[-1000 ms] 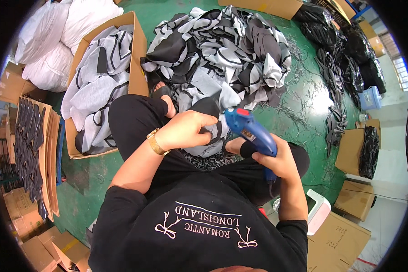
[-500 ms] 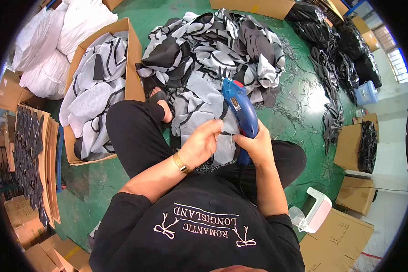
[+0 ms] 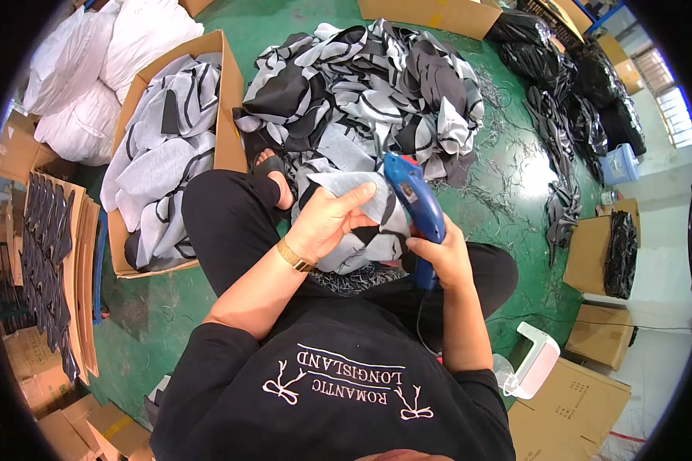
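Observation:
My right hand is wrapped round blue electric scissors. Their head points away from me, and a dark cord trails from the handle toward my lap. Between the thumb and fingers of my left hand is a grey fabric piece, held just left of the scissors' head. Whether the blade touches the fabric I cannot tell. Beyond both hands lies a large heap of grey, white and black fabric pieces, and some of it reaches down between my legs.
At my left stands an open cardboard box full of similar fabric, with white sacks behind it. Thin scraps litter the green floor. Black plastic bags, cartons and a white stool-like object are at the right.
My left hand has moved slightly left and toward me, and a raised grey fabric piece now shows in it. The electric scissors have shifted a little right and toward me.

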The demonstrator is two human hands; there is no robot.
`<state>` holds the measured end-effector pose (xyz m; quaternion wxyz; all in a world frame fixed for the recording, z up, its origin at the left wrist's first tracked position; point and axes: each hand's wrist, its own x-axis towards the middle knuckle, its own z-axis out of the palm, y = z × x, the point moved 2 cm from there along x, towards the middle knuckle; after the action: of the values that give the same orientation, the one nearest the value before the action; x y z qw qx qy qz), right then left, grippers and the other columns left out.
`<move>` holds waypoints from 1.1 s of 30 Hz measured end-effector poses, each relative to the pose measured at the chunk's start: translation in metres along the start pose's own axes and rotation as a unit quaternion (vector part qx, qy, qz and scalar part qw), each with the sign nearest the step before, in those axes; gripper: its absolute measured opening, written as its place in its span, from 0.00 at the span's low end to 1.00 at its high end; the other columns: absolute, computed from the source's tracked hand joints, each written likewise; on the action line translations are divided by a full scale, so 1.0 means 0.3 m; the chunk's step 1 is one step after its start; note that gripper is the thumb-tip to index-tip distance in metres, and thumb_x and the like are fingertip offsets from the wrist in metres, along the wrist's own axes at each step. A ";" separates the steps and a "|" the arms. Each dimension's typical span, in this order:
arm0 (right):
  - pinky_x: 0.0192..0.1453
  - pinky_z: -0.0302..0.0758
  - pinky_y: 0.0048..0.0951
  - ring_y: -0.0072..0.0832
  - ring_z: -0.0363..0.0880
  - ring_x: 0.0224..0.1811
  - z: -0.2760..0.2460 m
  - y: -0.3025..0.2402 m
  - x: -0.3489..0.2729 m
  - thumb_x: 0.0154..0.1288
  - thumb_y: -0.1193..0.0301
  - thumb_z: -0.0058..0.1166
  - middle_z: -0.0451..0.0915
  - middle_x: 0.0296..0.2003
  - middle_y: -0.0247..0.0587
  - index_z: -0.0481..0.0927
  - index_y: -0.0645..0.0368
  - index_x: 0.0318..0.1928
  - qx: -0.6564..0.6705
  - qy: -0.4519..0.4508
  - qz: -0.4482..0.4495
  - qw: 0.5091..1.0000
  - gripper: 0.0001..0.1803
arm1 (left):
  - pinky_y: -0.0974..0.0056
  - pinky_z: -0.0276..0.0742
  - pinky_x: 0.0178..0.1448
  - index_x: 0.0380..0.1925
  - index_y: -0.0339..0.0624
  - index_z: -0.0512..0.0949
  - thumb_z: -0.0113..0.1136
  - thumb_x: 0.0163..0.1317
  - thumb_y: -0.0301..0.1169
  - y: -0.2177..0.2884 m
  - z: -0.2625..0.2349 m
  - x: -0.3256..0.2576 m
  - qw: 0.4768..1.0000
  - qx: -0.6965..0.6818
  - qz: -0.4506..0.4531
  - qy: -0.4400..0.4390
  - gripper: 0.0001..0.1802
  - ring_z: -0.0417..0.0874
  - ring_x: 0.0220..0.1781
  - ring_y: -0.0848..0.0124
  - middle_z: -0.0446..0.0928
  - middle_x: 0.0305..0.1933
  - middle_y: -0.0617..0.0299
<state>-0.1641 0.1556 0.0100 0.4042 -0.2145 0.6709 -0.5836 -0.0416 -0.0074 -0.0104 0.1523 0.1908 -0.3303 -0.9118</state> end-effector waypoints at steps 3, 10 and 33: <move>0.36 0.71 0.23 0.22 0.75 0.28 -0.049 0.013 -0.033 0.45 0.73 0.62 0.75 0.29 0.34 0.74 0.65 0.42 0.044 0.001 0.018 0.999 0.21 | 0.65 0.82 0.44 0.42 0.38 0.77 0.59 0.64 0.31 0.004 -0.029 0.010 0.999 0.010 0.039 0.014 0.10 0.83 0.39 0.72 0.81 0.40 0.63; 0.30 0.73 0.25 0.25 0.76 0.23 -0.074 0.038 -0.124 0.44 0.72 0.62 0.76 0.27 0.38 0.75 0.67 0.39 0.050 -0.050 0.058 0.996 0.19 | 0.64 0.81 0.47 0.44 0.37 0.77 0.58 0.63 0.26 0.001 -0.019 0.015 0.992 0.015 0.098 0.078 0.10 0.82 0.43 0.71 0.81 0.42 0.62; 0.27 0.72 0.25 0.26 0.74 0.21 -0.110 0.005 -0.118 0.42 0.75 0.60 0.75 0.24 0.38 0.76 0.67 0.37 0.027 -0.088 0.095 0.991 0.17 | 0.70 0.74 0.46 0.45 0.32 0.77 0.60 0.58 0.22 0.080 -0.022 -0.026 0.953 0.265 0.140 -0.034 0.14 0.77 0.41 0.79 0.80 0.42 0.64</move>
<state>-0.1694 0.2030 0.0186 0.5208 -0.1893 0.6339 -0.5395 -0.0281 -0.0255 0.0029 0.2107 0.1450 -0.5887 -0.7668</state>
